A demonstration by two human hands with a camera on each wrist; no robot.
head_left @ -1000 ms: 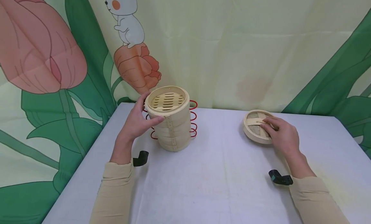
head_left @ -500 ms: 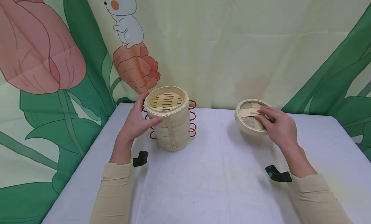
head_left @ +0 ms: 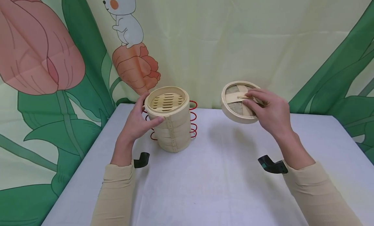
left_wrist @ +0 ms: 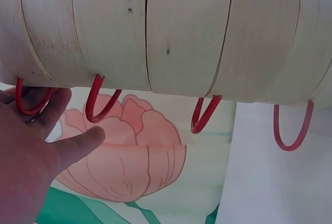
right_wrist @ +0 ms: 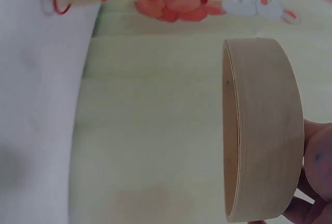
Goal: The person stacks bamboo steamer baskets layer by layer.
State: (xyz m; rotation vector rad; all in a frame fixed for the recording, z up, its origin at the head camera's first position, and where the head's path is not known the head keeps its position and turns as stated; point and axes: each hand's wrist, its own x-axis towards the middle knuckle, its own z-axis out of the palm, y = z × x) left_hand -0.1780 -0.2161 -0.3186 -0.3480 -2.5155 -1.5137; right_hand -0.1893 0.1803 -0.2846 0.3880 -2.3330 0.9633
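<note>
A tall stack of bamboo steamer baskets [head_left: 176,131] stands upright at the left of the table, its top tier uncovered and showing a slotted base. Red loop handles [left_wrist: 92,102] line its sides. My left hand [head_left: 131,123] holds the upper tier from the left, thumb across the front and fingers round the far side. To the right, the round woven steamer lid [head_left: 232,97] hangs above the table, tilted, its underside hidden in the head view. My right hand [head_left: 270,112] pinches the small handle on its top. In the right wrist view the lid [right_wrist: 267,130] appears edge-on.
A white cloth covers the table [head_left: 187,190]. Behind it hangs a printed curtain [head_left: 263,41] with flowers and a rabbit. A black wrist mount [head_left: 273,165] juts from the right sleeve, and another black mount [head_left: 141,160] from the left.
My right hand has lifted the steamer lid off the table and carried it up and leftward, nearer the stack. The left hand and the stack have stayed in place.
</note>
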